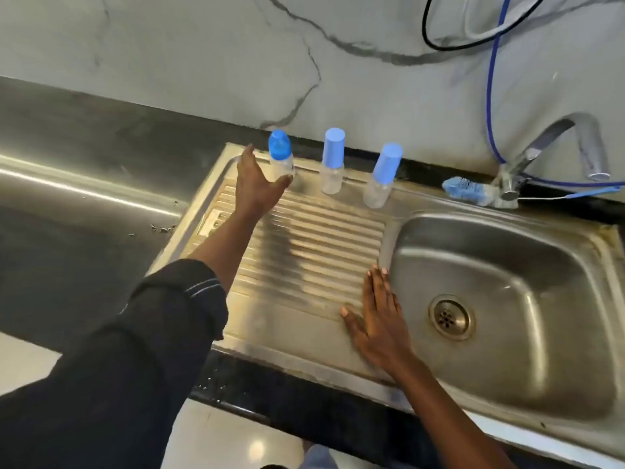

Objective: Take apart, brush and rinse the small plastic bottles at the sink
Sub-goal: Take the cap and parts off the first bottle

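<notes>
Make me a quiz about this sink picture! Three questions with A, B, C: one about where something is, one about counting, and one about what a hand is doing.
1. Where is the brush?
A. Down in the basin
B. Lying beside the tap
C. On the floor

2. How many blue-capped bottles are there?
A. One
B. Two
C. Three

3. What is the right hand doing?
A. Resting flat on the drainboard
B. Squeezing a sponge
C. Turning a key

Answers:
1. B, its blue bristles lie on the sink's back rim, right by the tap's base.
2. C, three stand in a row along the back of the drainboard.
3. A, its fingers are straight and spread on the ridged metal, and it holds nothing.
</notes>
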